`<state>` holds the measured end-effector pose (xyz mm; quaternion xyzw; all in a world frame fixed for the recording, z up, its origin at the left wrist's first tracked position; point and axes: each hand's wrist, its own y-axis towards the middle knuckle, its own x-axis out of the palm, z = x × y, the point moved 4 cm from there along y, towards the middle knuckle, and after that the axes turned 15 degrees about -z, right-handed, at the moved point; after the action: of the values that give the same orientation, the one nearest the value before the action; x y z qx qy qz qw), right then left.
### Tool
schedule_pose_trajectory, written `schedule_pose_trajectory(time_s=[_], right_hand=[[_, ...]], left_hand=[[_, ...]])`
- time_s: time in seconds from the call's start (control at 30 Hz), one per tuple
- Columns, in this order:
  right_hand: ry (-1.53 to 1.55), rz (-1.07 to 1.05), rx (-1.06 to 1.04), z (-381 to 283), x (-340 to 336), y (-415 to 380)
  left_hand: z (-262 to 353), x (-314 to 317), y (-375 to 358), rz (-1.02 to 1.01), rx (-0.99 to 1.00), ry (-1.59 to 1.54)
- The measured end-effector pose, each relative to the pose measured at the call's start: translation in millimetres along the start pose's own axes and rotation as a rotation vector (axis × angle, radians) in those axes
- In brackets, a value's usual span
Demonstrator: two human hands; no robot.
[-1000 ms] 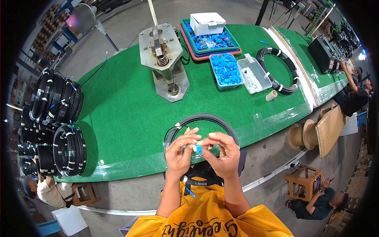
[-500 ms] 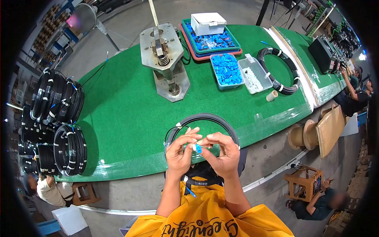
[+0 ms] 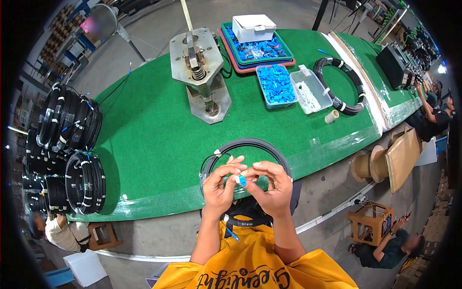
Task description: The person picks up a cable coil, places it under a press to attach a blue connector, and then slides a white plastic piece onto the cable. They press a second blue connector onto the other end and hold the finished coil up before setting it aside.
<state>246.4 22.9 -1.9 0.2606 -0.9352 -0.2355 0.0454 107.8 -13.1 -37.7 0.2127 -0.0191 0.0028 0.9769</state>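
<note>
Between my two hands is a small blue fibre-optic connector (image 3: 242, 181) with a white part on its left side. My left hand (image 3: 219, 188) is closed, its thumb and index finger pinching the connector from the left. From the right, my right hand (image 3: 273, 189) closes thumb and fingertips around it, covering part of it. Below and behind both hands, a coil of black cable (image 3: 250, 142) lies at the table edge and reaches down to my lap. A loose cable end with a blue tip (image 3: 232, 234) hangs against my yellow shirt.
A metal hand press (image 3: 204, 72) stands on the green table (image 3: 144, 139). Behind it are a tub of blue connector parts (image 3: 276, 85), a tub of white pieces (image 3: 310, 96) and stacked trays (image 3: 257, 65). Cable coils (image 3: 72, 118) are piled left; another coil (image 3: 339, 86) lies right. Co-workers sit nearby.
My right fingertips have shifted slightly around the connector, and it has turned a little. Both hands stay in nearly the same place.
</note>
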Motion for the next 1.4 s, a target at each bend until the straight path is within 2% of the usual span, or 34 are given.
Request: schedule_pose_trajectory(time_s=[0.83, 0.9, 1.0, 1.07, 1.2, 1.4], right_hand=[[0.033, 0.038, 0.025, 1, -3, -2], [-0.081, -0.029, -0.003, -2, -5, 1], [-0.146, -0.046, -0.102, -9, -5, 8], [-0.145, -0.042, -0.092, -10, -5, 8], [-0.107, -0.008, -0.033, -7, -4, 6], [-0.118, -0.027, -0.060, -10, -4, 8]], left_hand=[[0, 1, 1, 0.011, 0.021, 0.050], [0, 0, 1, 0.014, 0.031, 0.059], [0, -1, 1, 0.021, 0.045, 0.079], [1, -1, 1, 0.026, 0.050, 0.091], [2, 0, -2, 0.019, -0.011, 0.094], [4, 0, -1, 0.021, -0.022, 0.104]])
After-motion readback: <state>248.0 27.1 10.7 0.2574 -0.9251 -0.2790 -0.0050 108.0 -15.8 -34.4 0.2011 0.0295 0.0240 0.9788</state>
